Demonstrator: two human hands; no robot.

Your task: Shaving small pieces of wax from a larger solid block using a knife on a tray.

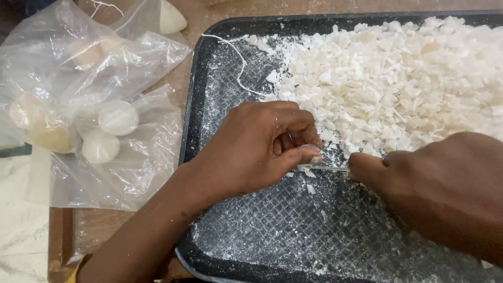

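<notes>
Fingers of both hands [262, 147] [445, 183] pinch a thin white strand [327, 168], lying left-right.

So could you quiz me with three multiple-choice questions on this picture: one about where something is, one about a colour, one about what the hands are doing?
1. Where does the heap of white flakes lie?
A. on the far right part of the black tray
B. inside the plastic bag
C. on the wooden table

2. What colour is the tray?
A. red
B. black
C. yellow

3. How are the two hands placed?
A. both lifted clear of the tray
B. one inside the bag
C. left hand and right hand pinch a thin strip between them

Answers: 1 A, the flakes pile up in the tray's far right area. 2 B, the rim and mesh floor are black under white dust. 3 C, fingertips of both hands meet at the strip, low over the tray.
</notes>
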